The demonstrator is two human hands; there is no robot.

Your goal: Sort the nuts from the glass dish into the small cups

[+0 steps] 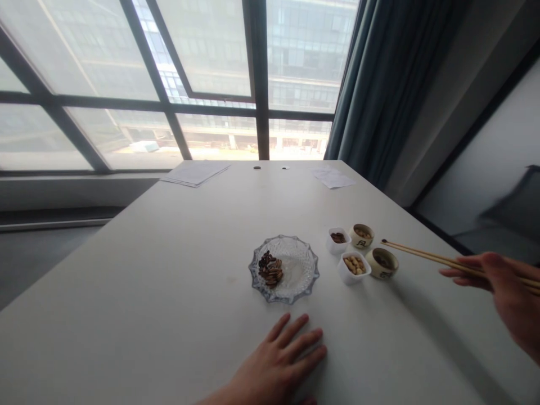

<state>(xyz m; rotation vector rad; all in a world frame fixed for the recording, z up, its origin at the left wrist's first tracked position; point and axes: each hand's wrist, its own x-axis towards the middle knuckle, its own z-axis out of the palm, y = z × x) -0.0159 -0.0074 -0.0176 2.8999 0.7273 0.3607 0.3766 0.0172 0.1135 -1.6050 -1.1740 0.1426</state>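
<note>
My right hand grips a pair of wooden chopsticks at the right. A small dark round piece is at their tips, above and right of the cups. My left hand lies flat on the table, fingers spread, just in front of a scalloped glass plate. On the plate's left side are small dark pieces beside elongated brown nuts. Right of it stand a white cup of peanuts, a white cup of dark brown pieces and two cream cups with dark lettering.
The white table reaches toward the windows. Papers lie at its far left, and a crumpled sheet at the far right. Two small round fittings sit near the far edge. A dark curtain hangs behind.
</note>
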